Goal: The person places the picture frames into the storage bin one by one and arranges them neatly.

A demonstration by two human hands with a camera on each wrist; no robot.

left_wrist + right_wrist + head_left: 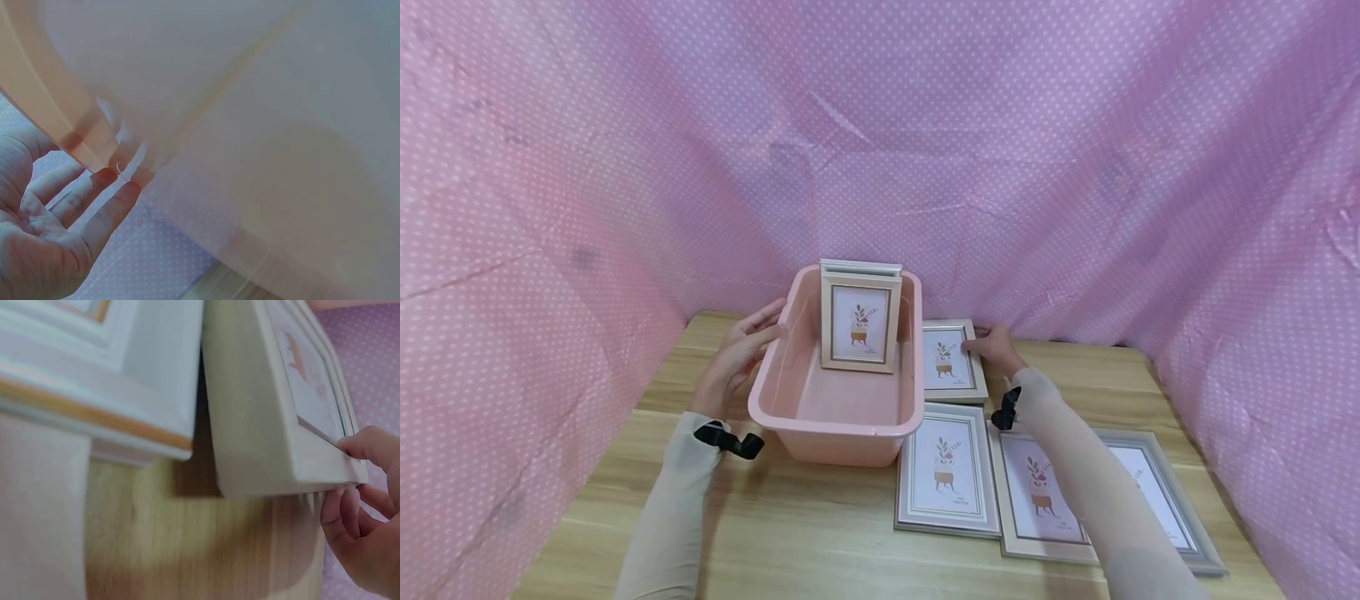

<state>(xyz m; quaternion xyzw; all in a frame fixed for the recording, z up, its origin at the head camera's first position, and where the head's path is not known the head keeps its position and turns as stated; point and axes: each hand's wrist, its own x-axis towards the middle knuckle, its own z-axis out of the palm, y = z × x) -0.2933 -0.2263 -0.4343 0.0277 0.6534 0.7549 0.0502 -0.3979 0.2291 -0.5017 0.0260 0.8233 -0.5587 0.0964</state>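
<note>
The left hand (741,354) is spread, its fingers nearly straight and their tips touching the left rim of a pale pink rectangular plastic tub (842,447); the right hand (998,350) pinches the right edge of a small cream-coloured rectangular picture frame (950,358), thumb on its face and fingers beneath; that frame is just right of the tub, near the far edge of the wood-grain table (760,521).

Inside the tub, at its far end, a matching small cream frame with a plant print (861,325) leans upright against a white-edged frame (861,266); nearer, right of the tub, lies a white rectangular picture frame (946,467); farther right lie a larger cream picture frame (1041,492) and a silver-grey picture frame (1180,508), both partly hidden by the right sleeve (1097,483); a pink polka-dot cloth (880,167) hangs behind.
</note>
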